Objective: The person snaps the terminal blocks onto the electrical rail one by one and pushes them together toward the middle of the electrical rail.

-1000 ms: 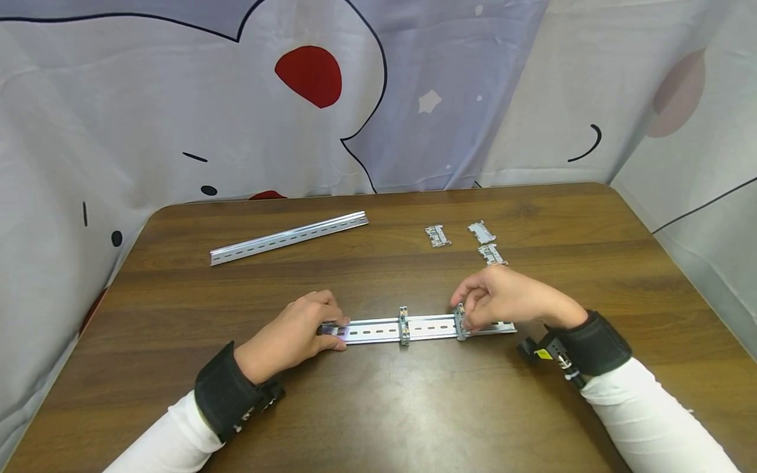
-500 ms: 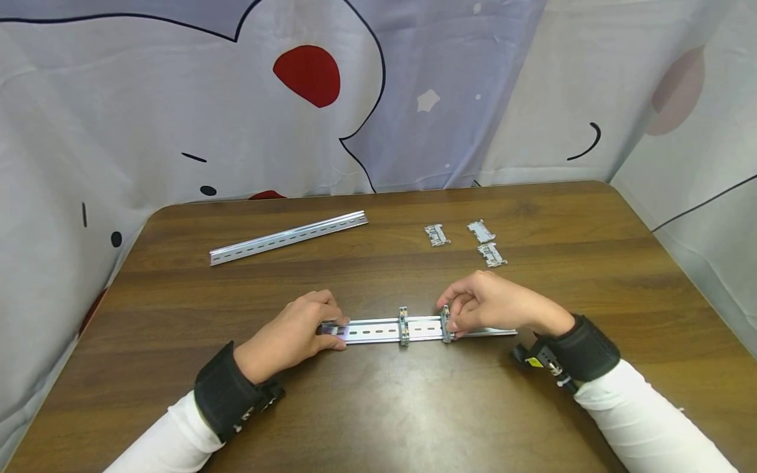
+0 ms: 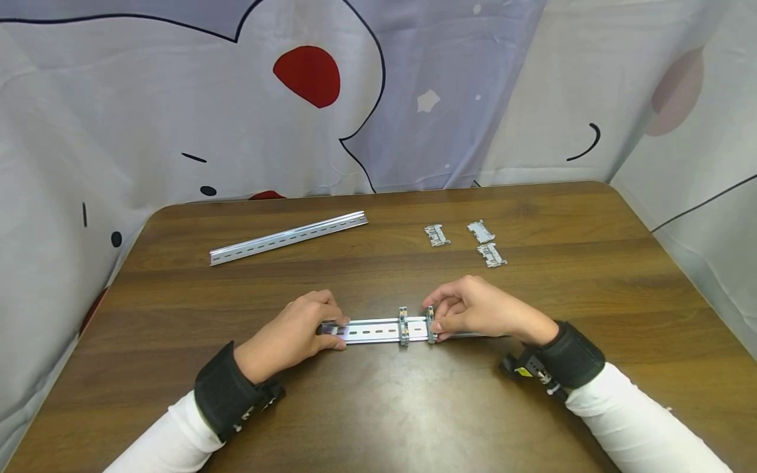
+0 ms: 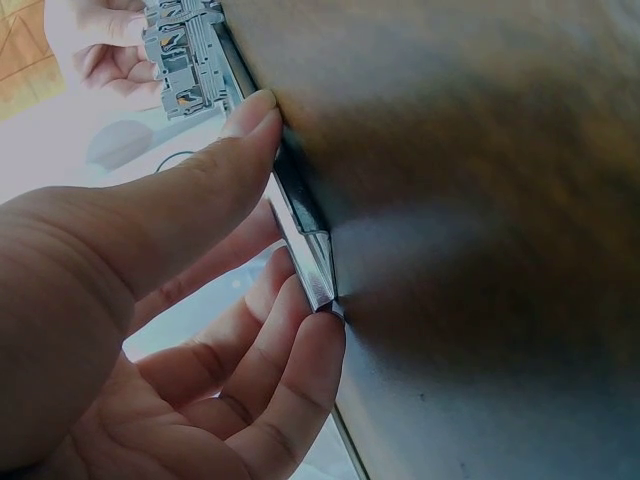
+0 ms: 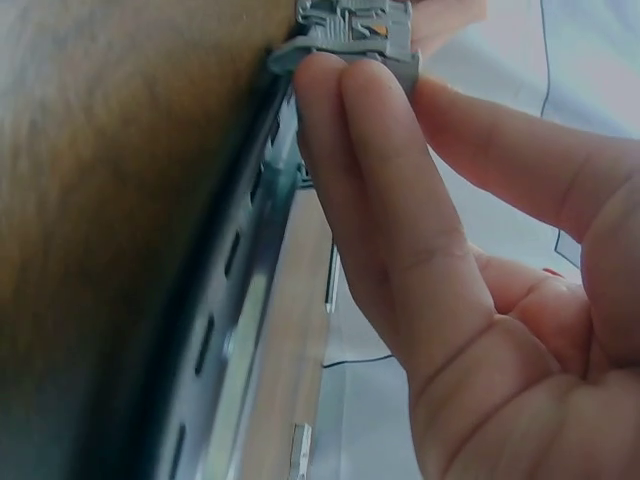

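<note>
A slotted metal DIN rail (image 3: 372,331) lies crosswise on the table before me. My left hand (image 3: 290,338) grips its left end, thumb on the near edge and fingers on the far one, as the left wrist view also shows. One grey terminal block (image 3: 403,326) sits upright across the rail near its middle. Just to the right, my right hand (image 3: 485,309) pinches a second grey terminal block (image 3: 431,325), also upright across the rail. A narrow stretch of rail shows between the two blocks. In the right wrist view, fingers press against the grey block (image 5: 365,35).
Another DIN rail (image 3: 288,238) lies slanted at the back left of the wooden table (image 3: 378,407). Three loose terminal blocks lie flat at the back right: one (image 3: 437,235) apart, two (image 3: 481,231) close together. A printed curtain hangs behind the table.
My right hand has slid its terminal block leftward along the rail, closer to the middle block. The left hand, the rail and the middle block have stayed put.
</note>
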`<state>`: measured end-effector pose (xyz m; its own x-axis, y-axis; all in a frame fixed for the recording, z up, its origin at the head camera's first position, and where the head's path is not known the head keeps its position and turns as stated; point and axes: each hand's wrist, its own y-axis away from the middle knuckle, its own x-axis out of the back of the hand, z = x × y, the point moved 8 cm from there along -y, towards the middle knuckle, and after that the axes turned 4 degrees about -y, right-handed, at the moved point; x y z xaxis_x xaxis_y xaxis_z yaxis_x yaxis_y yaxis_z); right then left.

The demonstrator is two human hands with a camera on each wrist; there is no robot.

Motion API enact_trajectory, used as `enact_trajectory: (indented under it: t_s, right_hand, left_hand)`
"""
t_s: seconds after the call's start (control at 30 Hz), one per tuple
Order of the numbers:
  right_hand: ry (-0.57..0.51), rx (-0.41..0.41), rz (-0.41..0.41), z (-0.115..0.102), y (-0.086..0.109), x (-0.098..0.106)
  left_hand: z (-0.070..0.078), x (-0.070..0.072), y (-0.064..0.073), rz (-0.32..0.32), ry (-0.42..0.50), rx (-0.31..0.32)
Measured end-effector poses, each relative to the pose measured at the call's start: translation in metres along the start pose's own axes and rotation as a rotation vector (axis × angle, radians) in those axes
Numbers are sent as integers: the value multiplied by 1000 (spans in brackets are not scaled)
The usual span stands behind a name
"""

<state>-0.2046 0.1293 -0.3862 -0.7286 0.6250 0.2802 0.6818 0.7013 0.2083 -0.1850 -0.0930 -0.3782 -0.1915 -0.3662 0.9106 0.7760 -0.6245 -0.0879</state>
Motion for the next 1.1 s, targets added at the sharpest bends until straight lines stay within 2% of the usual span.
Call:
enact_trajectory:
  t_s: [0.17, 0.73, 0.87, 1.1]
  right_hand:
    - [-16, 22, 10, -1, -4, -4]
    - [-150, -15, 55, 4, -16, -20]
    - [-159, -32, 59, 5, -16, -22]
    - [-127, -6, 50, 5, -17, -24]
  left_hand:
    - [0, 0, 0, -3, -10, 2]
    - [0, 1, 0, -6, -10, 9]
    - [0, 1, 0, -5, -12, 11]
    - [0, 0, 0, -9, -8, 12]
